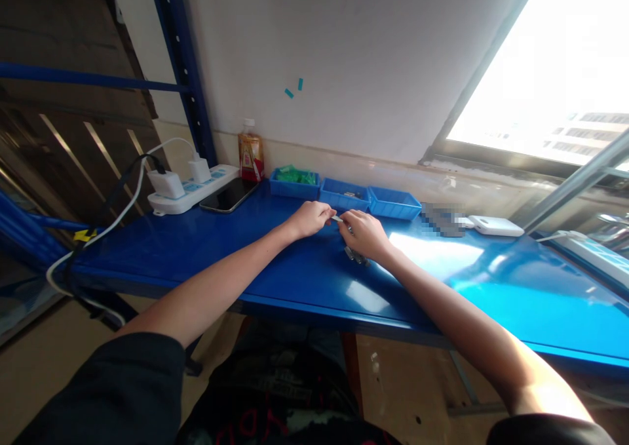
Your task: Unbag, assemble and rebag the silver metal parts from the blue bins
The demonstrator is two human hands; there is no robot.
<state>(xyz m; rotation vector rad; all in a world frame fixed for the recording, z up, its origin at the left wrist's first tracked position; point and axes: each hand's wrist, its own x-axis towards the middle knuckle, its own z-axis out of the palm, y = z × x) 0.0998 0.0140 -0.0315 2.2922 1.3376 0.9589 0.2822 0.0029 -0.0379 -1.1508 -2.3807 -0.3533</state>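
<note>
Both hands meet over the middle of the blue metal table [255,261], in front of three small blue trays. My left hand [308,219] is closed in a pinch on one end of a small thin metal part [338,219]. My right hand [362,234] is curled around the other end, its fingers closed. A small dark metal piece [354,255] lies on the table under my right wrist. What the small part is, I cannot make out.
The left tray [295,183] holds green pieces, the middle tray [344,196] small metal parts; the right tray [394,203] stands beside them. A phone [228,196], a white power strip [191,189] with chargers and a bottle [250,151] stand at the back left. A white box [495,225] lies to the right.
</note>
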